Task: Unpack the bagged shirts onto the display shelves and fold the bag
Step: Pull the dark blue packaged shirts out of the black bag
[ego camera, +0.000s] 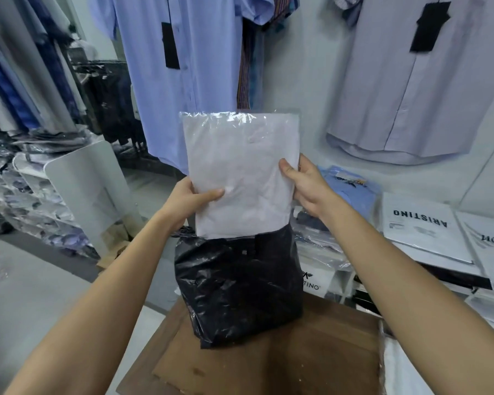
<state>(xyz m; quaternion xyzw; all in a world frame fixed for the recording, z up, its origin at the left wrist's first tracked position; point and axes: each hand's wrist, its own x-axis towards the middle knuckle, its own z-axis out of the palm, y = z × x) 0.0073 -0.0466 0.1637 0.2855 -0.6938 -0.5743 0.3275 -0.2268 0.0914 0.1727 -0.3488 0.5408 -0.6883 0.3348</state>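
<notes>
A folded white shirt in clear plastic wrap (241, 169) stands upright, its lower end still inside the mouth of a black plastic bag (237, 292). My left hand (190, 202) grips the shirt's lower left edge, thumb across its front. My right hand (304, 185) grips its right edge, thumb on the front. The bag stands on a brown wooden surface (311, 363) and looks full and bulging.
Display shelves (337, 280) at the right hold wrapped shirts, a folded blue shirt (348, 183) and white "ARISTINO" boxes (419, 229). Shirts hang on the wall behind (183, 67). Shelves of packed shirts (26, 201) stand at the left, with grey floor between.
</notes>
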